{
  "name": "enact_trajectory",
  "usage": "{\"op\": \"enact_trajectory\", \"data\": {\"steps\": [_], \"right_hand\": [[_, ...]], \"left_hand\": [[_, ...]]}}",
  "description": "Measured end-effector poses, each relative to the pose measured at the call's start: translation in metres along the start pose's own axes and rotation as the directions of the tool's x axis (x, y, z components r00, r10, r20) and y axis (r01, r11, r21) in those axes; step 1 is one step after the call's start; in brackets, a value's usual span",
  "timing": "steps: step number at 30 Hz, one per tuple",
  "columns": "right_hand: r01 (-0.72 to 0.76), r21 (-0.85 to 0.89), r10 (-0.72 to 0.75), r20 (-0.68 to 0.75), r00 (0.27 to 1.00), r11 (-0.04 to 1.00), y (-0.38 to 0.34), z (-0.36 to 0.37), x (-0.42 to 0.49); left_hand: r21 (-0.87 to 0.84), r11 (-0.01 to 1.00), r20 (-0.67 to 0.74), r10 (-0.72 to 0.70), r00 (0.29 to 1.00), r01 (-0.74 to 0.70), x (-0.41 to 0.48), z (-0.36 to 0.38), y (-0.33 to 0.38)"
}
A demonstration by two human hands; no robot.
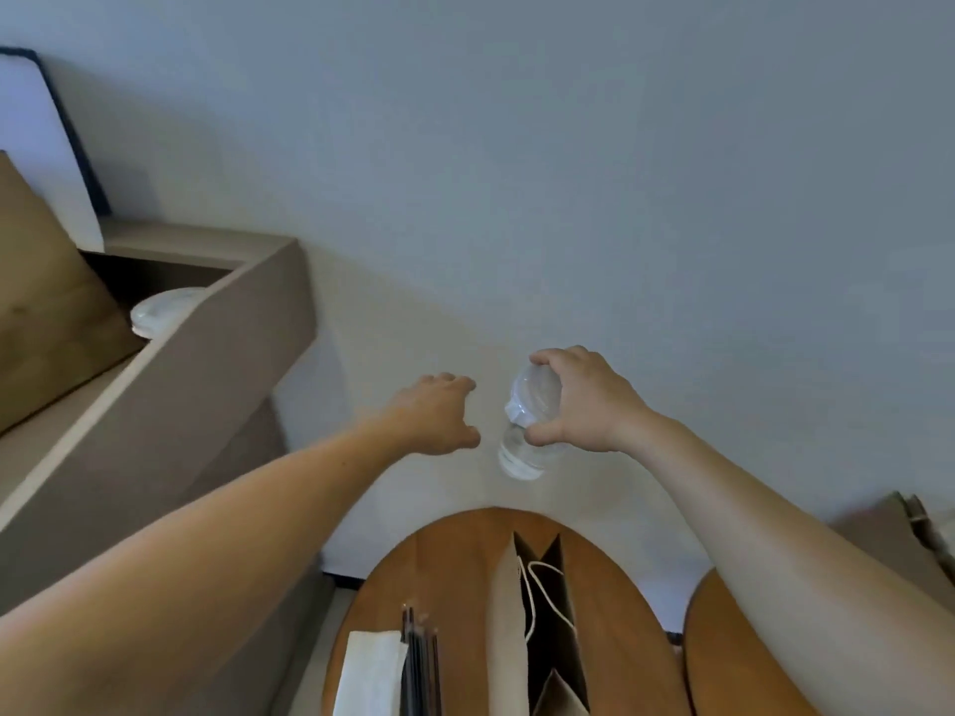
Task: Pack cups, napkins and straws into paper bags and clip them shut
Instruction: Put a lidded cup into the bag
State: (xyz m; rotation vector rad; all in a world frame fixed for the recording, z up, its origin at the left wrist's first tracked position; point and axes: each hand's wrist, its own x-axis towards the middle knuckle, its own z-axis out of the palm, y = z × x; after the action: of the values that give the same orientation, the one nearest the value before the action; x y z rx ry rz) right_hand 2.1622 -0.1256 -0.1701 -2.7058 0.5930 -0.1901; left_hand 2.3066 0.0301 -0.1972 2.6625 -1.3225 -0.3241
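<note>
Head view: right hand (pixel 584 400) pinches 1 cup (pixel 529 421) — left hand (pixel 434 416) spread, 1 bag (pixel 548 627).

This looks like a home sitting room, though the tilted wide-angle view leaves that uncertain. Left of the gripped clear cup (pixel 529 421) stands a beige upholstered sofa (pixel 170 385) with a brown cushion (pixel 46 312) and a white one (pixel 36 142). Below the grip sits a round wooden side table (pixel 465 571), against a plain pale wall (pixel 568 147).

Head camera looks forward and down over the round table (pixel 465 571), close.
</note>
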Motion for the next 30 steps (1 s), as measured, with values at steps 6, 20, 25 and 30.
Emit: {"op": "enact_trajectory", "data": {"steps": [6,20,25,30], "right_hand": [[-0.124,0.070,0.120,0.061,0.991,0.990,0.057,0.050,-0.020],[-0.080,0.076,0.065,0.183,0.981,0.994,0.072,0.121,-0.039],[0.028,0.045,-0.036,0.204,0.978,0.999,0.078,0.120,-0.057],[0.324,-0.084,-0.278,0.341,0.898,0.942,0.089,0.113,-0.074]], "left_hand": [[0.019,0.999,0.421,0.015,0.907,-0.026,-0.022,0.114,0.032],[-0.315,0.864,0.465,-0.222,0.857,0.394,-0.056,0.231,0.053],[-0.338,0.789,0.507,-0.306,0.806,0.513,-0.054,0.233,0.052],[-0.274,0.829,0.497,-0.311,0.810,0.487,-0.052,0.229,0.051]]}}
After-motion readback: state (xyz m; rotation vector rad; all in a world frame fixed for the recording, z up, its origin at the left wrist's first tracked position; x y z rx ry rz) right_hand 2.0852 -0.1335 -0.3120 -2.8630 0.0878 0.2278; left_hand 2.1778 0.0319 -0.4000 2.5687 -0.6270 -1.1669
